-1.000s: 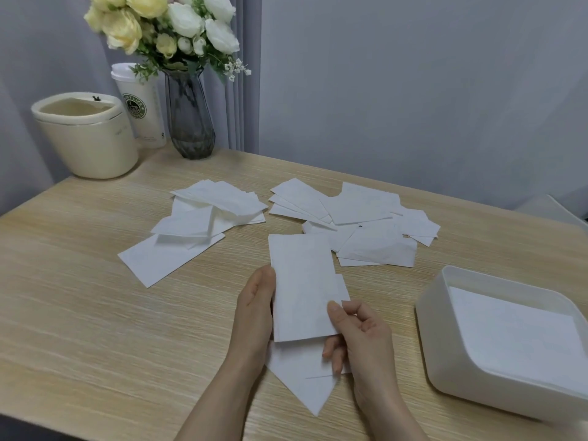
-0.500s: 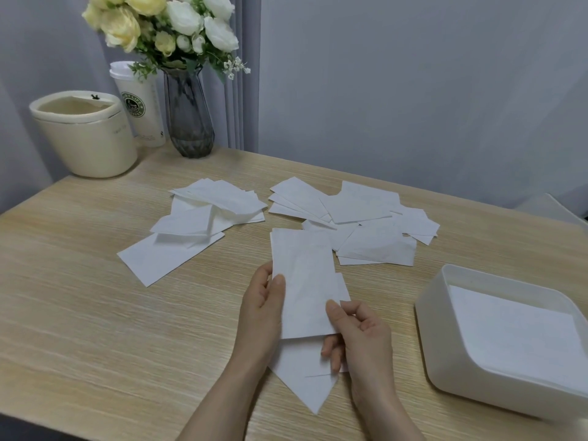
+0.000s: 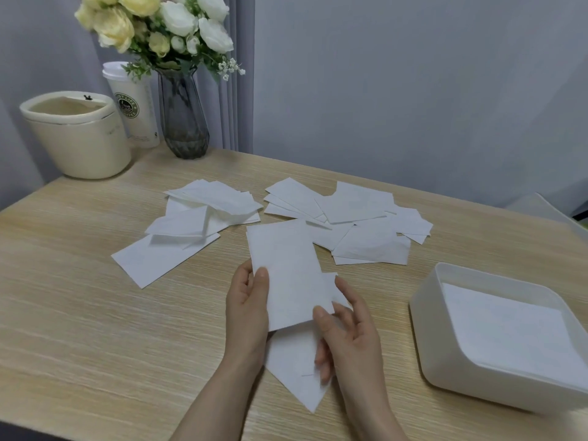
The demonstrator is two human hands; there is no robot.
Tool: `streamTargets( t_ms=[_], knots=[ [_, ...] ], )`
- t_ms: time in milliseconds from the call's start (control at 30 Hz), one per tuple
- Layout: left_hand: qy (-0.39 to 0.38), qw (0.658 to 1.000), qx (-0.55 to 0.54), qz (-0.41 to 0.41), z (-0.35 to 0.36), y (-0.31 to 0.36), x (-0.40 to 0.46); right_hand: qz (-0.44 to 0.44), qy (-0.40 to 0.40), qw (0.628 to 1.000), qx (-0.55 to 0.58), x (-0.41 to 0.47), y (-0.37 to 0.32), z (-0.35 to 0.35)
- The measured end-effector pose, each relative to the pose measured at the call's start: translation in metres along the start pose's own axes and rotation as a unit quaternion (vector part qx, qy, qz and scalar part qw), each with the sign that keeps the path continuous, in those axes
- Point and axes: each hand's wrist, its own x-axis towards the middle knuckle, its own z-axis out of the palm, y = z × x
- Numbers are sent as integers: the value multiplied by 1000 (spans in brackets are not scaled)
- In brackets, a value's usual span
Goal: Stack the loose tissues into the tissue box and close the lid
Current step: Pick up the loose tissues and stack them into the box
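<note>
A folded white tissue (image 3: 288, 272) is held upright-ish above the table between both hands. My left hand (image 3: 248, 303) pinches its left edge with thumb on top. My right hand (image 3: 348, 329) pinches its lower right corner. Under the hands another tissue (image 3: 297, 372) lies flat on the table. Loose tissues lie in two heaps, one at left (image 3: 191, 224) and one at right (image 3: 359, 221). The open white tissue box (image 3: 426, 326) sits at the right with tissues (image 3: 509, 326) stacked inside. Its lid is not clearly in view.
At the back left of the wooden table (image 3: 79, 313) stand a cream bin (image 3: 76, 135), a white cup (image 3: 135, 106) and a dark glass vase (image 3: 183, 116) of flowers. A pale object (image 3: 547, 208) sits at the far right edge.
My left hand has turned and taken the tissue's left edge between thumb and fingers. The tissue has lifted and shifted slightly away from me. My right hand's fingers have spread.
</note>
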Motion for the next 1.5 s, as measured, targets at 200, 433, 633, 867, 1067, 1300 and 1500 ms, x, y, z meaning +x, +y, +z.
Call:
streamTargets(
  t_ms=[200,433,633,867,1067,1300,1500],
  knots=[
    [25,999,-28,-5,7,4,-7,-20,15,999,29,-22,5,20],
    [20,998,-49,16,19,9,-37,-51,15,998,-21,-24,0,17],
    [-20,997,-72,7,10,23,-30,-81,-37,976,-200,-16,-37,-32],
    [-141,989,28,31,23,35,-29,-152,26,964,-218,-20,-78,-89],
    [-223,965,124,64,71,27,-43,-187,132,948,-222,-23,-104,-137],
    [-303,905,272,125,126,6,-59,-161,242,900,-324,-8,-96,-208],
    [-306,837,365,270,140,-17,-60,-143,264,875,-379,-7,-92,-230]
  ],
)
